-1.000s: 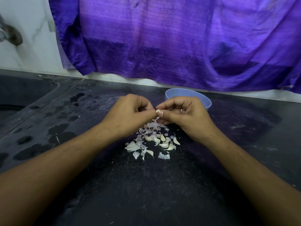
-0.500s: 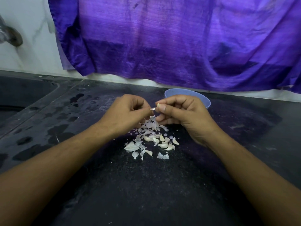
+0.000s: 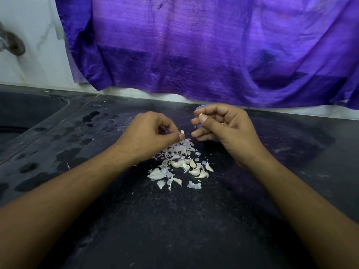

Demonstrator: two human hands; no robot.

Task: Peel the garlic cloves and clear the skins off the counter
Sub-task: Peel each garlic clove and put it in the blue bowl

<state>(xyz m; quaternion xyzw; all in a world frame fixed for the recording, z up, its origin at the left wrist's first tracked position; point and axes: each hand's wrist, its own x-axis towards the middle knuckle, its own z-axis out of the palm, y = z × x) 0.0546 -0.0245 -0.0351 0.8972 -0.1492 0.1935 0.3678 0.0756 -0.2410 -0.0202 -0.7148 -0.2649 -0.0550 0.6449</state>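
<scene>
Two narrow grips: left hand pinches a skin flake, right hand pinches a clove. The light flake could drift wide of the pile under both grips.

Counter in foreground; sink set into it at far left, tap on wall above. Cloth hangs on wall behind counter. Skins heaped at counter centre, loose cloves just before and right of heap. Left hand above heap's rear left edge, pinching skin scrap; right hand to its right, apart, pinching held clove. Bowl behind right hand, mostly hidden.
</scene>
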